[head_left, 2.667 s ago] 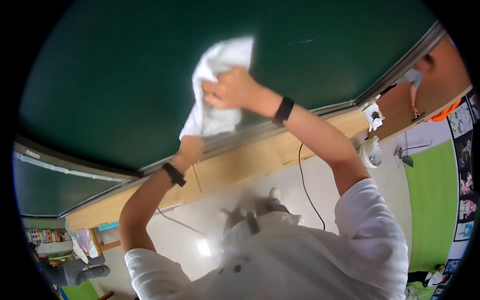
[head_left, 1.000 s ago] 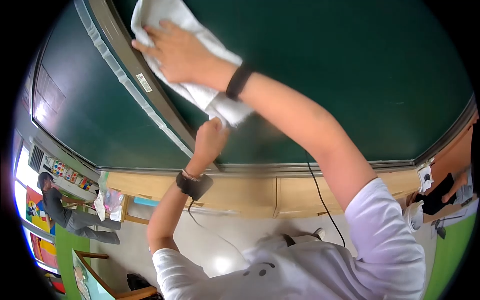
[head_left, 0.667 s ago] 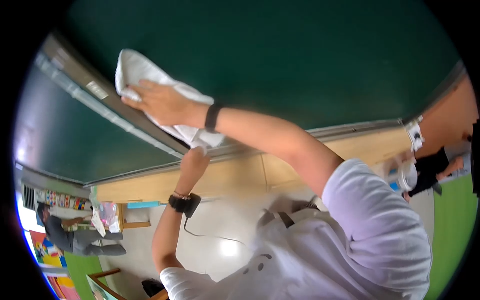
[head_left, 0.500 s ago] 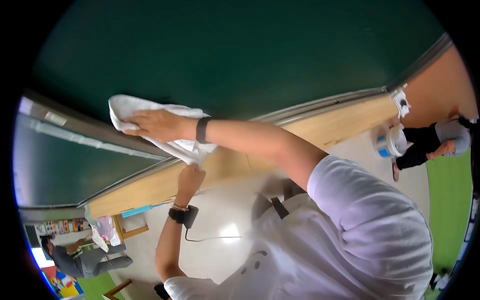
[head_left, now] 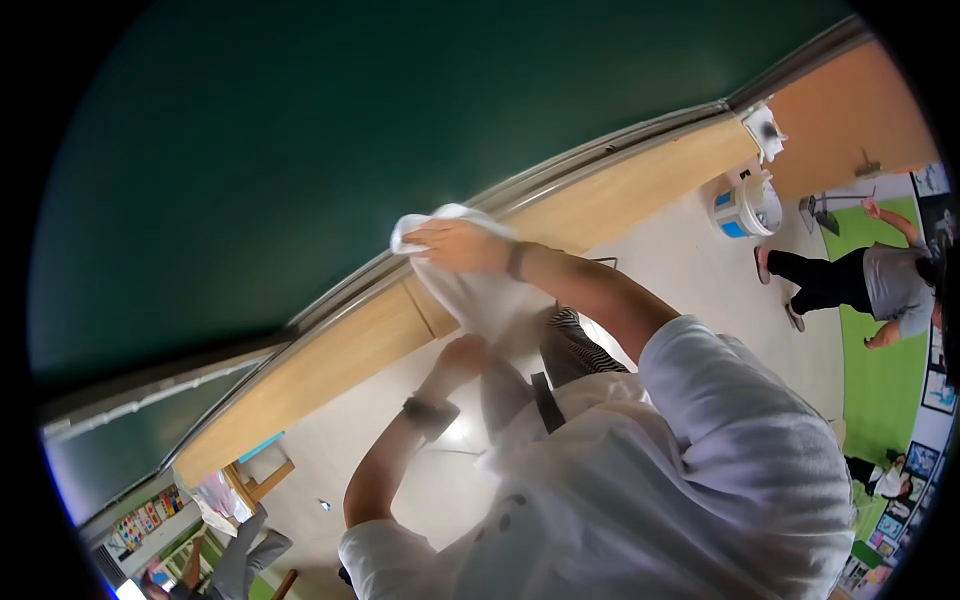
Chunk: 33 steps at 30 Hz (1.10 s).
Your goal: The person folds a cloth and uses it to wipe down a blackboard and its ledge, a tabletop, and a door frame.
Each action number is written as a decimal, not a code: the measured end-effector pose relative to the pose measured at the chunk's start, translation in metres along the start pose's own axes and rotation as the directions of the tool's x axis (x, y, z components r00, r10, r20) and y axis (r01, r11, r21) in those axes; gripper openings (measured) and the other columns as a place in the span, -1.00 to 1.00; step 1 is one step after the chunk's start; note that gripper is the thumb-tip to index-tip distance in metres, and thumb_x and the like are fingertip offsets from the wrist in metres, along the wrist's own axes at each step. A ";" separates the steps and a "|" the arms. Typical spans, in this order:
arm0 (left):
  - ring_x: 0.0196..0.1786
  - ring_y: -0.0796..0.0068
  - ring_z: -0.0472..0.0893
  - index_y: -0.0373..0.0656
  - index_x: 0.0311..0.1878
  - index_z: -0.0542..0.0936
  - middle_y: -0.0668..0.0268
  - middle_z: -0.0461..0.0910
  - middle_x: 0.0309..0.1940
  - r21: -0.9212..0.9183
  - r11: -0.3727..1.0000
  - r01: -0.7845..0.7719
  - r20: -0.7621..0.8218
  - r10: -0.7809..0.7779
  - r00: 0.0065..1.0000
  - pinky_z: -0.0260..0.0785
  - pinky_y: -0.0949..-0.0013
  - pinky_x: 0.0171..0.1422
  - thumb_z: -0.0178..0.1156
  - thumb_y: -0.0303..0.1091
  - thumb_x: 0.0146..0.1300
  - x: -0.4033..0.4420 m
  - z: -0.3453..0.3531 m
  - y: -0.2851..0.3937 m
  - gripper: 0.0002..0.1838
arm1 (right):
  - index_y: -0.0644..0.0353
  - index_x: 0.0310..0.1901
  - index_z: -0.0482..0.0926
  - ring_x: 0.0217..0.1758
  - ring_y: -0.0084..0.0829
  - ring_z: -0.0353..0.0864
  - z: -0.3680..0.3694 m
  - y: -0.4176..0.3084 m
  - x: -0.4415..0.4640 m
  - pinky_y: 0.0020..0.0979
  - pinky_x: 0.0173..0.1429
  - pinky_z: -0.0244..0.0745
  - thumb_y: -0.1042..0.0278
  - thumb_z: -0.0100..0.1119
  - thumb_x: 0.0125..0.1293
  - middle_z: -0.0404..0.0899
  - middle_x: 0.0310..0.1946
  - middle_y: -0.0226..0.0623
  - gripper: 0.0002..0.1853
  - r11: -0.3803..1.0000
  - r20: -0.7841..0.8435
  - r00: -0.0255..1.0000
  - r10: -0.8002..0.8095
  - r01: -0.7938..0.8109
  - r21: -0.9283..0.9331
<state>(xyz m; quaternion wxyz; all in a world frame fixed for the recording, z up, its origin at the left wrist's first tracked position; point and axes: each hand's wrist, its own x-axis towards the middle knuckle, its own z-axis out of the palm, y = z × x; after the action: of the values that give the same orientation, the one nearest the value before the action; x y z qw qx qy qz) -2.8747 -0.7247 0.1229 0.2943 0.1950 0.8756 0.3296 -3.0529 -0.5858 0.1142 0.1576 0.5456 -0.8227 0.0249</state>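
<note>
A white cloth point(head_left: 460, 290) hangs at the lower edge of the green board point(head_left: 300, 140). My right hand point(head_left: 460, 247) is wrapped over the top of the cloth, near the metal ledge point(head_left: 590, 155) under the board. Lower down, my left hand point(head_left: 462, 358) is closed on the cloth's bottom end, blurred by motion. Both wrists wear dark bands, and a small dark box is at the left one.
A wooden panel point(head_left: 640, 180) runs below the ledge. A white bucket point(head_left: 748, 208) stands on the floor at the right, near a person point(head_left: 890, 280) in dark trousers. Another person point(head_left: 240, 560) is at the lower left, beside a small wooden table point(head_left: 265, 478).
Both hands have moved right and down relative to the board with the cloth, away from the frame between board panels. The view has turned, and the person at the right has moved.
</note>
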 end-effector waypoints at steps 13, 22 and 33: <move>-0.26 0.01 0.55 -0.25 -0.33 0.57 0.02 0.54 -0.40 -0.073 0.994 -0.079 0.223 0.093 0.970 0.37 -0.03 -0.18 0.14 -0.15 0.27 0.213 0.069 0.160 -0.70 | -0.14 0.49 0.16 0.42 -0.21 0.32 -0.034 0.152 -0.246 -0.15 0.53 0.07 0.16 -0.03 0.45 0.34 0.37 -0.11 -0.40 0.879 0.024 0.879 0.477 -0.476 -0.028; -0.74 0.63 0.34 -0.20 -0.57 0.47 0.45 0.35 -0.74 -0.692 0.713 0.113 0.114 -0.047 0.992 0.18 0.46 -0.67 0.20 -0.31 0.15 0.223 0.063 0.181 -0.76 | 0.15 0.48 0.08 0.29 0.30 0.27 -0.035 0.138 -0.349 0.06 0.44 0.10 0.01 0.10 0.37 0.38 0.13 0.33 -0.25 0.271 0.092 0.298 0.950 -0.935 0.231; -0.64 0.59 0.36 -0.12 -0.50 0.48 0.43 0.37 -0.69 -0.641 0.434 0.633 0.202 -0.701 0.684 0.21 0.43 -0.52 0.16 -0.14 0.20 -0.042 0.072 -0.010 -0.72 | 0.13 0.37 0.32 0.30 -0.03 0.36 -0.019 -0.050 -0.142 -0.06 0.37 0.19 0.13 0.31 0.12 0.48 0.12 0.00 -0.25 0.478 0.379 0.743 0.551 -0.654 0.587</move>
<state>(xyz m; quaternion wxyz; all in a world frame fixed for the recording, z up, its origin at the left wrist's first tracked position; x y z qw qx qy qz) -2.7986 -0.7207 0.0887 0.4072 -0.3011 0.7134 0.4843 -2.9524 -0.4758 0.0853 -0.1329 0.2385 -0.8984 0.3440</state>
